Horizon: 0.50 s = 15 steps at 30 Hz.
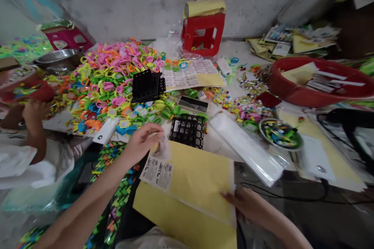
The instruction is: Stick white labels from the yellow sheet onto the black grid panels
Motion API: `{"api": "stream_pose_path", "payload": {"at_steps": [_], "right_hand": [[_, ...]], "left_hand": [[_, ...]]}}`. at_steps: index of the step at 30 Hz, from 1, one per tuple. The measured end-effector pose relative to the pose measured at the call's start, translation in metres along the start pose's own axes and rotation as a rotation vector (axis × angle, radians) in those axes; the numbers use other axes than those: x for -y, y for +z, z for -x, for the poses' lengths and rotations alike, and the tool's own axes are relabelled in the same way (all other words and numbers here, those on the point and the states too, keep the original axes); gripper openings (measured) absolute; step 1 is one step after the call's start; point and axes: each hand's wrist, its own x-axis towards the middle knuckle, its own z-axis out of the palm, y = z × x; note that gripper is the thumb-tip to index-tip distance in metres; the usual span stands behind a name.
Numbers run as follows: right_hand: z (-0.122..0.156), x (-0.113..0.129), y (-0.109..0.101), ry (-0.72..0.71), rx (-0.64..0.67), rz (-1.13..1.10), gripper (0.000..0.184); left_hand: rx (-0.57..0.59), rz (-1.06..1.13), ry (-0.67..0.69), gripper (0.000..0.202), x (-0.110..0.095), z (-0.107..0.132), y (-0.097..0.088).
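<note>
My left hand (pixel 143 140) pinches a small clear plastic packet (pixel 161 148) with a printed label sheet (pixel 157 172) hanging below it, above a yellow sheet (pixel 198 179). My right hand (pixel 245 202) grips the right edge of that yellow sheet, which lies on my lap over a second yellow sheet (pixel 181 225). Just beyond my left hand stands a black plastic grid tray (pixel 187 130).
A big heap of coloured plastic pieces (pixel 111 81) covers the floor, with a black crate (pixel 147 85) on it. Another person's hand (pixel 32 114) works at left. A red basin (pixel 315 85), red stool (pixel 203 33), white packets (pixel 248 148) and green bowl (pixel 279 133) lie around.
</note>
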Motion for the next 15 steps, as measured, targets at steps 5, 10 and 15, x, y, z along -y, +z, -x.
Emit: {"api": "stream_pose_path", "payload": {"at_steps": [5, 10, 15], "right_hand": [[-0.003, 0.043, -0.054, 0.023, -0.388, 0.298, 0.037], [-0.065, 0.116, -0.054, -0.167, -0.505, 0.141, 0.033], [-0.124, 0.128, -0.049, -0.153, -0.236, -0.306, 0.042]], "left_hand": [[0.129, 0.045, -0.126, 0.040, 0.037, -0.061, 0.056], [0.023, 0.097, -0.185, 0.040, 0.075, -0.096, 0.088], [-0.072, 0.050, -0.147, 0.030, 0.095, -0.105, 0.093]]}}
